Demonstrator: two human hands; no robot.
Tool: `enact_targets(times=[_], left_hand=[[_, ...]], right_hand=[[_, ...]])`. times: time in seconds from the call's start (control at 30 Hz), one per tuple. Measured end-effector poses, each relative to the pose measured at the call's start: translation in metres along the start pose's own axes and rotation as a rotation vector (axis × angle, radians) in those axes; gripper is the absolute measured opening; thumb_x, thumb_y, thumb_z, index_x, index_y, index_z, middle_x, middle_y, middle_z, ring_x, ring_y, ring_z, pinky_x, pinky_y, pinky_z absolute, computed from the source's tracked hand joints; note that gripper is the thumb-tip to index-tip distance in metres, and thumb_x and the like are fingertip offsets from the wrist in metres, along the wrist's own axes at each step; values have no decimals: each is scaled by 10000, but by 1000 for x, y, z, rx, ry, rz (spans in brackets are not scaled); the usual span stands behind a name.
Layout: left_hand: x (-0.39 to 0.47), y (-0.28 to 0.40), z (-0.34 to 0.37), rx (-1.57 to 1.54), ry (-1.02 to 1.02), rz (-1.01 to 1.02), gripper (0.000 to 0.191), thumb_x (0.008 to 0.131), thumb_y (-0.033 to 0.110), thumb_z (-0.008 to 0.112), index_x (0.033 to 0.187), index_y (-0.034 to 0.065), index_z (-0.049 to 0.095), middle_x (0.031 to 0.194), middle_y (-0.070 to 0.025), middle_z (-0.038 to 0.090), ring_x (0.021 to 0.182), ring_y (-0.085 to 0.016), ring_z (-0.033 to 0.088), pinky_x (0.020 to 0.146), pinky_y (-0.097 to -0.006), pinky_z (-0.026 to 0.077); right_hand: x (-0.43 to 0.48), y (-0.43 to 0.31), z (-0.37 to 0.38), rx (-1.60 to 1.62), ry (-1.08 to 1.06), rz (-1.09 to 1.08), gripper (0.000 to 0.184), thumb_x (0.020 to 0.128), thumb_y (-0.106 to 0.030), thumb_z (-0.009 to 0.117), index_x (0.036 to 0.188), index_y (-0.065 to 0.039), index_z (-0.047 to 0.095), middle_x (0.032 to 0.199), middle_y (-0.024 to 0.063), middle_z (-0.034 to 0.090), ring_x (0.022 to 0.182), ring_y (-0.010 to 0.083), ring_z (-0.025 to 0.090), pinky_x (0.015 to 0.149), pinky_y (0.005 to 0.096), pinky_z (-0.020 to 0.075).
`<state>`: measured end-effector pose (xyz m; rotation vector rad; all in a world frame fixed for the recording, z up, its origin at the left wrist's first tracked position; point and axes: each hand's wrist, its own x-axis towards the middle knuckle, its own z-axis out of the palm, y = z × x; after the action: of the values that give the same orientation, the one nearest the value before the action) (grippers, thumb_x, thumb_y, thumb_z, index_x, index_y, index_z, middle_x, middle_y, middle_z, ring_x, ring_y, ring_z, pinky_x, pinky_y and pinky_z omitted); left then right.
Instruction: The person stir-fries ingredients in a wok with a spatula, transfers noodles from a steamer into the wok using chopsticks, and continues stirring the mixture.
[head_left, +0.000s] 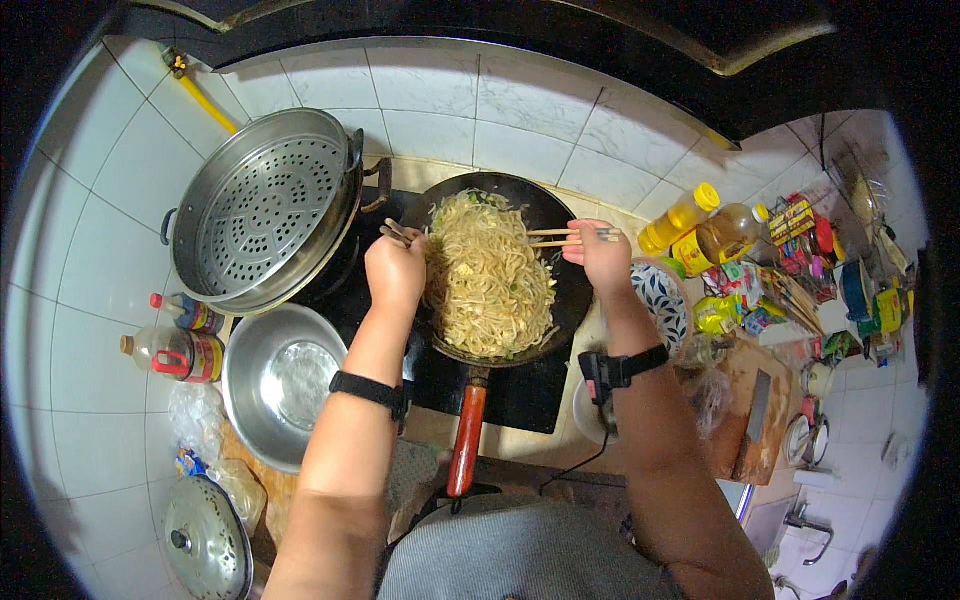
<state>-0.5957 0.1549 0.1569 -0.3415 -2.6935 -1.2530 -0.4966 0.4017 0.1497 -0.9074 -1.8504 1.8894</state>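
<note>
A heap of noodles (491, 277) with bits of egg and greens fills the middle of a dark wok (574, 281). My left hand (395, 268) grips a pair of chopsticks (396, 231) at the wok's left side; their far ends are hidden by the hand and noodles. On the other side, my right hand (596, 251) holds a second pair of chopsticks (559, 233), slightly spread, with their tips at the noodles' right edge. The wok's red wooden handle (467, 435) points towards my body, and neither hand touches it.
Left of the wok stand a perforated steamer pot (274, 202) and a steel basin (281, 386). Oil bottles (679, 217), a patterned bowl (660, 304) and seasoning packets (724, 311) crowd the right. A cleaver (757, 405) lies on a wooden cutting board (727, 442).
</note>
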Motion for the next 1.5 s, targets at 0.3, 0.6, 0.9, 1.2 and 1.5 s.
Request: enact_targets(times=[0.3,0.6,0.9,1.2,1.5], left_hand=[[6,13,25,-324,-135,-466,147,738,121,641,783,-18,631,700,-128,627,575,-211,597,544,-341,449],[2,36,-24,-512,-85,-243,96,752,78,622,764,-16,636,650,-99,625,549,-130,587,528,-261,452],[19,3,7,-166,63,-142,89,754,110,634,793,33,655,656,-133,617,590,-233,597,558,-314,450],[28,-1,29,-500,-60,-494,61,791,34,591,809,-20,611,820,-104,598,730,-196,592,606,-308,529],[-8,27,-27,-563,-158,-244,75,756,49,619,787,-18,633,657,-67,614,567,-101,566,529,-237,446]], right_hand=[[-5,-5,4,222,-55,126,239,872,-166,458,918,44,560,821,143,579,673,212,599,634,309,534],[-33,-59,-25,-7,-87,-33,215,872,-153,462,893,21,586,765,122,605,585,164,602,524,253,525],[16,-29,12,-69,-184,-243,176,851,-115,515,951,8,590,803,99,614,641,142,597,589,227,506],[27,-16,42,66,-356,41,205,860,-129,503,964,37,562,875,137,600,725,204,611,652,287,530],[-27,-63,-5,-29,-376,-29,183,847,-132,516,915,21,590,780,122,613,611,166,609,548,251,528]])
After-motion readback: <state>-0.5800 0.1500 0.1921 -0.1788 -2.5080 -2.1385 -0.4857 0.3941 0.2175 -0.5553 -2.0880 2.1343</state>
